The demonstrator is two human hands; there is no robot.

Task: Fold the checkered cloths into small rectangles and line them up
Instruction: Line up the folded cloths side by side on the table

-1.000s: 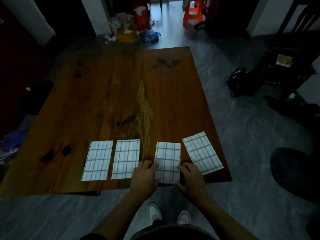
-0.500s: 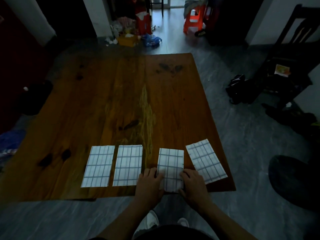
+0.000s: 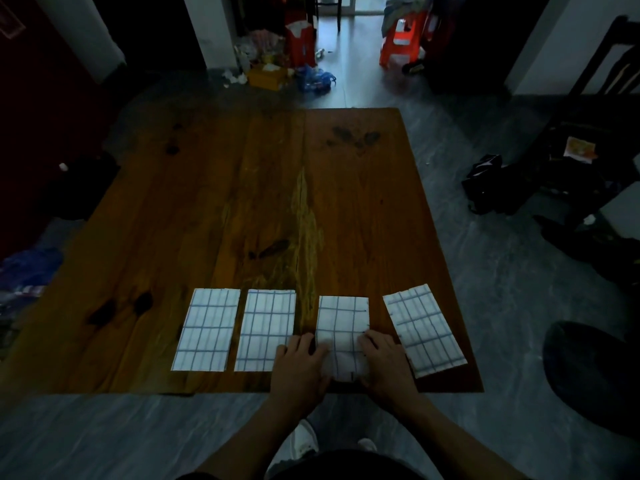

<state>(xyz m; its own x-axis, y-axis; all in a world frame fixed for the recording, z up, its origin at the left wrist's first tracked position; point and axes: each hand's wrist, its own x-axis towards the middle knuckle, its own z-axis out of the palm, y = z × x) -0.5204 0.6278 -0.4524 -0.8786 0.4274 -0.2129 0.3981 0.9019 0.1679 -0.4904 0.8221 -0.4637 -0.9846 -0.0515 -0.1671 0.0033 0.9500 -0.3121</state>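
— Dim room, grey tiled floor, clutter by the far doorway; large brown wooden plank table (image 3: 242,202) filling the middle. What of the near edge, from the left?

— Four white cloths with thin blue check lines, folded into small flat rectangles, in a row along the near edge. Leftmost folded cloth (image 3: 207,329) square to the edge, lying alone. Second folded cloth (image 3: 265,329) just beside it, a narrow gap between, its near right corner under the left hand.

— And the hands?

— Left hand (image 3: 300,367) palm down, fingers together and slightly curled, fingertips against the left edge of the third folded cloth (image 3: 343,323). Right hand (image 3: 384,363) mirrored on that cloth's right edge, fingers bent. Appears a pinch from both sides at the near half, where the fabric bunches into a pale lump; hard to tell pinch from plain press in this light.

— Further right?

— Fourth folded cloth (image 3: 424,330) near the table's right corner, tilted clockwise out of line with the others, apart from the right hand or barely beside it.

— Handling, as a judgement?

— Likely thin, light and limp: no stiffness of its own, layers prone to slide or spring open if lifted by one corner. Best taken at both long edges with all layers trapped together, or pushed flat along the wood. Smooth table likely gives little grip, so easy sliding, easy skewing.
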